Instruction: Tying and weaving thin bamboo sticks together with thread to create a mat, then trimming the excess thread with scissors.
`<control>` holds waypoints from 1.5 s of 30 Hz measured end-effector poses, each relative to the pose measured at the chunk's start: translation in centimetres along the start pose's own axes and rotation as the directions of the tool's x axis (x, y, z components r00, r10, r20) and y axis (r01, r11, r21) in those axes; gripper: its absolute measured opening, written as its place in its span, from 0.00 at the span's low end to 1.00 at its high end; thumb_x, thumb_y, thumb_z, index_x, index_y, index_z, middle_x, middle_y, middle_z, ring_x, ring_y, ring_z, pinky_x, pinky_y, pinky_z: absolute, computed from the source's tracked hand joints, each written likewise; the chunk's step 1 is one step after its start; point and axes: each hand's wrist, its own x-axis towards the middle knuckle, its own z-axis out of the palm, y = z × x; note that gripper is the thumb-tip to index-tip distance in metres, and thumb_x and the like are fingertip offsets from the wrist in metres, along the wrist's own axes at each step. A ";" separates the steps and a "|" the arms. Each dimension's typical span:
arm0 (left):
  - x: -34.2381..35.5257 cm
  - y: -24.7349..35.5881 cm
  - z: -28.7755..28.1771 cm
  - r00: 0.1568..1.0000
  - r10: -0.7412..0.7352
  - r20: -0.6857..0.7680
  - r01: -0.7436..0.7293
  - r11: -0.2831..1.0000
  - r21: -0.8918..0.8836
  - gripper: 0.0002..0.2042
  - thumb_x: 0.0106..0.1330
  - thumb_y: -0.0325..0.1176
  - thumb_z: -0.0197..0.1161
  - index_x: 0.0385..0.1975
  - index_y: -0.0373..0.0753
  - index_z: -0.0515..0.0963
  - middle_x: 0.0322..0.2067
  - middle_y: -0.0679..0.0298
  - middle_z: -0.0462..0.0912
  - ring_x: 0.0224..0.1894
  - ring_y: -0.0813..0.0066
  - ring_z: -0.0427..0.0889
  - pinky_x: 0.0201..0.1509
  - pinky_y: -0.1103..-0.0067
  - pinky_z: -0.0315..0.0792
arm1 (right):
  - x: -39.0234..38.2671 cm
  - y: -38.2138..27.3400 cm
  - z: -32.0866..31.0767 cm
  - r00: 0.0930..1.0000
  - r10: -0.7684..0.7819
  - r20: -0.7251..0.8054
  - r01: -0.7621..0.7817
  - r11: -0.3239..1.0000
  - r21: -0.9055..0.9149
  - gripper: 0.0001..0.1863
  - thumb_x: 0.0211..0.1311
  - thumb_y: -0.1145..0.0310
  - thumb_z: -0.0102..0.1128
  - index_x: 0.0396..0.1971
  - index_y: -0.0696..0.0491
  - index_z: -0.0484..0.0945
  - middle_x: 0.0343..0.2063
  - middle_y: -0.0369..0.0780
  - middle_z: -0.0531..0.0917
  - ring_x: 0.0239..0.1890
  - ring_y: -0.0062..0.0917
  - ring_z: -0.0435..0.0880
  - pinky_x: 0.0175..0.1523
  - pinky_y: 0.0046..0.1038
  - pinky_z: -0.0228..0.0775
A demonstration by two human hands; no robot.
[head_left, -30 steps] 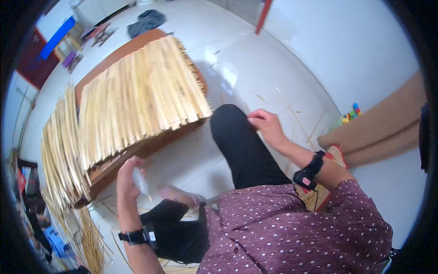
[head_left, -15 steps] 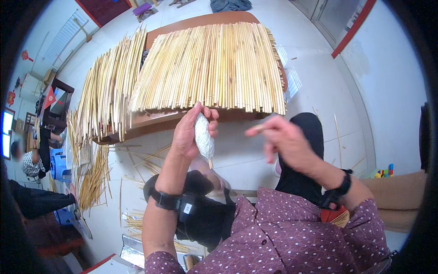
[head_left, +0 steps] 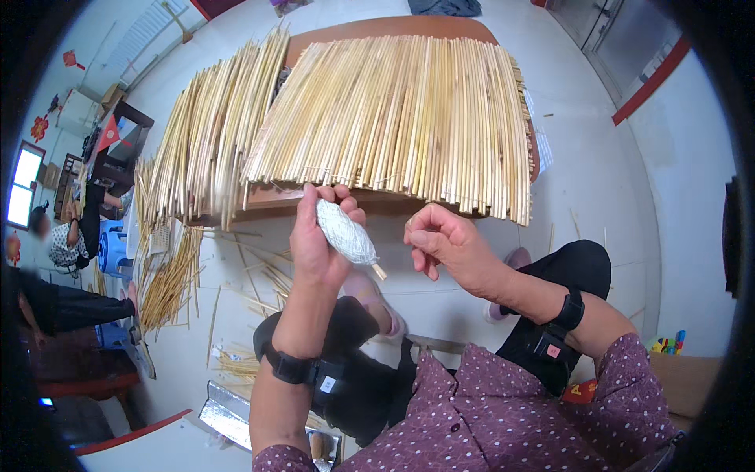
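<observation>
My left hand (head_left: 311, 248) is closed round a spool of white thread (head_left: 346, 233), wound thick on a small stick whose end pokes out at the lower right. It hangs just in front of the near edge of a mat of pale reeds (head_left: 393, 118) laid side by side. Thin stitches of thread cross the reeds near that edge. To the right, my right hand (head_left: 450, 245) is held with thumb and fingers pinched together, a little below the mat's edge. Whatever lies between its fingertips is too small to make out.
The mat rests on a brown table (head_left: 330, 31). A loose reed bundle (head_left: 208, 126) lies left of it, and more reeds (head_left: 177, 275) are scattered on the floor. Farther left are blue plastic stools (head_left: 112, 244) and other people (head_left: 67, 244). A foil-like sheet (head_left: 228, 413) lies near my left forearm.
My right hand has come left and closer to the spool, its fingers drawn in. The spool has tilted toward the right in my left hand. The whole view has shifted slightly.
</observation>
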 end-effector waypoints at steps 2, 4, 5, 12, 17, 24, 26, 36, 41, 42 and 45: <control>0.4 -0.3 0.2 1.000 0.002 -0.016 -0.002 1.000 -0.006 0.17 0.74 0.44 0.46 0.29 0.37 0.70 0.34 0.60 0.73 0.31 0.75 0.70 0.35 0.78 0.71 | -0.2 -0.1 -0.1 1.000 0.000 0.022 0.002 0.997 -0.072 0.08 0.68 0.67 0.53 0.37 0.56 0.70 0.27 0.36 0.77 0.25 0.16 0.78 0.29 0.19 0.72; 0.7 -0.7 0.5 1.000 0.013 -0.023 -0.013 1.000 -0.008 0.17 0.74 0.45 0.46 0.29 0.37 0.70 0.34 0.61 0.73 0.31 0.75 0.70 0.35 0.79 0.72 | -0.5 -0.1 0.8 0.984 -0.174 0.027 0.176 0.971 -0.162 0.07 0.65 0.70 0.56 0.37 0.57 0.71 0.25 0.35 0.76 0.24 0.14 0.76 0.28 0.18 0.70; 0.9 -1.1 0.8 1.000 0.007 -0.024 -0.007 1.000 -0.009 0.17 0.74 0.45 0.46 0.29 0.37 0.70 0.34 0.61 0.73 0.31 0.75 0.70 0.35 0.79 0.72 | -0.3 -0.2 0.9 0.985 -0.173 0.021 0.174 0.971 -0.161 0.07 0.65 0.70 0.56 0.37 0.57 0.71 0.25 0.35 0.76 0.24 0.14 0.76 0.28 0.18 0.70; 1.7 -1.9 1.1 0.999 -0.044 0.014 0.044 0.999 -0.017 0.16 0.73 0.44 0.46 0.29 0.38 0.70 0.35 0.61 0.72 0.33 0.74 0.71 0.39 0.76 0.73 | 0.3 -0.7 0.4 0.974 -0.223 0.036 0.223 0.929 -0.294 0.08 0.64 0.71 0.56 0.37 0.59 0.72 0.24 0.34 0.74 0.24 0.14 0.75 0.30 0.18 0.70; 1.5 -1.3 1.3 0.997 0.004 -0.081 -0.009 0.998 -0.060 0.16 0.74 0.44 0.45 0.29 0.39 0.70 0.37 0.60 0.74 0.37 0.71 0.75 0.51 0.69 0.73 | 0.5 -1.1 -0.3 0.982 -0.181 0.052 0.181 0.984 0.003 0.08 0.67 0.68 0.51 0.34 0.58 0.71 0.24 0.34 0.74 0.26 0.15 0.75 0.34 0.19 0.69; 1.3 -0.6 0.6 0.991 0.051 0.128 -0.036 0.993 -0.116 0.18 0.74 0.44 0.44 0.32 0.36 0.72 0.40 0.59 0.76 0.45 0.68 0.78 0.61 0.63 0.69 | 0.4 -1.3 0.2 0.978 -0.205 0.031 0.203 0.978 0.055 0.08 0.69 0.67 0.49 0.34 0.56 0.70 0.24 0.33 0.74 0.27 0.16 0.74 0.35 0.20 0.70; 1.1 -0.8 0.5 0.973 0.024 0.228 0.005 0.992 -0.125 0.18 0.73 0.44 0.46 0.33 0.35 0.73 0.41 0.59 0.77 0.45 0.68 0.78 0.62 0.64 0.68 | 0.3 -1.1 0.3 0.978 -0.210 0.014 0.208 0.974 0.089 0.08 0.69 0.67 0.49 0.34 0.56 0.70 0.25 0.33 0.74 0.27 0.16 0.74 0.34 0.20 0.70; -4.2 -3.1 1.6 0.962 -0.272 0.025 0.272 0.962 0.035 0.19 0.68 0.41 0.57 0.54 0.42 0.65 0.48 0.59 0.75 0.53 0.62 0.75 0.55 0.62 0.72 | -1.1 -2.5 1.0 0.962 -0.227 0.151 0.149 0.902 0.406 0.05 0.68 0.69 0.49 0.36 0.55 0.69 0.32 0.37 0.77 0.26 0.18 0.76 0.31 0.21 0.72; -9.5 -1.7 2.1 0.995 -0.095 0.014 0.095 0.995 0.008 0.22 0.67 0.35 0.57 0.59 0.42 0.63 0.51 0.59 0.74 0.54 0.60 0.74 0.58 0.59 0.70 | -4.0 -1.2 3.1 0.953 -0.139 0.269 0.012 0.904 0.426 0.04 0.68 0.71 0.48 0.34 0.55 0.66 0.33 0.39 0.77 0.25 0.22 0.76 0.29 0.21 0.69; -10.4 -1.8 1.8 0.997 -0.076 0.008 0.076 0.996 -0.052 0.22 0.67 0.36 0.56 0.59 0.42 0.63 0.51 0.58 0.74 0.54 0.60 0.74 0.57 0.59 0.70 | -4.6 -0.7 3.6 0.949 -0.145 0.279 0.013 0.904 0.427 0.05 0.68 0.70 0.49 0.34 0.55 0.66 0.32 0.40 0.76 0.25 0.21 0.76 0.29 0.20 0.68; -13.8 -1.7 1.7 0.996 -0.042 -0.078 0.026 0.981 -0.191 0.22 0.67 0.38 0.56 0.59 0.40 0.63 0.47 0.58 0.74 0.46 0.66 0.75 0.49 0.65 0.72 | -5.7 0.3 5.9 0.925 -0.094 0.369 -0.100 0.875 0.473 0.06 0.68 0.70 0.49 0.33 0.55 0.66 0.31 0.41 0.75 0.25 0.21 0.76 0.29 0.20 0.68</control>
